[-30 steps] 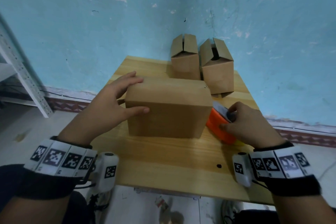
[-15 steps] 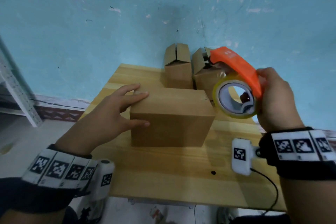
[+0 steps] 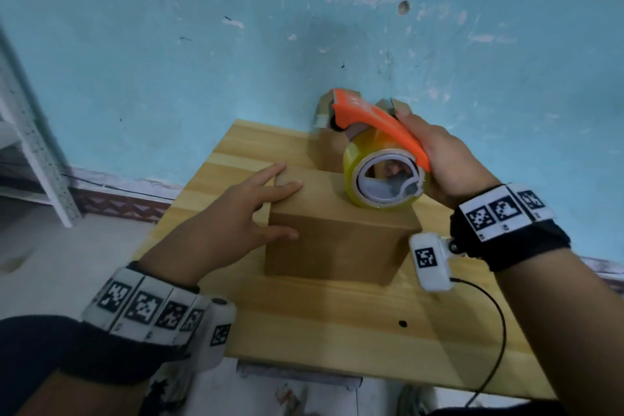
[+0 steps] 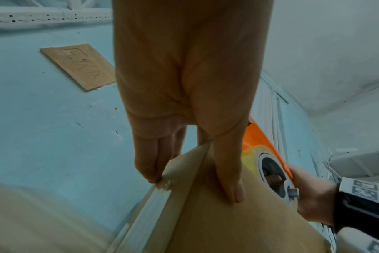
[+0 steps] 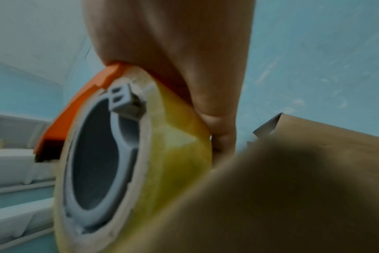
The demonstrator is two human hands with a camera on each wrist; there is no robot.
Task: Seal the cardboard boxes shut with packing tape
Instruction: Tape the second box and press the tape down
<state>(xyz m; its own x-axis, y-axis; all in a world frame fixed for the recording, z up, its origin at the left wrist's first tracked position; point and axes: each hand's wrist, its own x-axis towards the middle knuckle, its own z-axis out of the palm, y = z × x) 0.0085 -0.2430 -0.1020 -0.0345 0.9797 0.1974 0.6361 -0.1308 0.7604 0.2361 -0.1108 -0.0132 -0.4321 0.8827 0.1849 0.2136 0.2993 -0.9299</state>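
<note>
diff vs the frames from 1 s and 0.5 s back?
The right hand gripped the orange tape dispenser lying on the table right of the closed box, lifted it, and now holds it over the box's top at the far right, roll low near the surface; contact can't be told. The left hand stayed braced on the box's left corner. The box did not move.

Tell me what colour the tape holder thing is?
Bright orange. The tape dispenser, gripped by the right hand, shows best in the head view.
</note>
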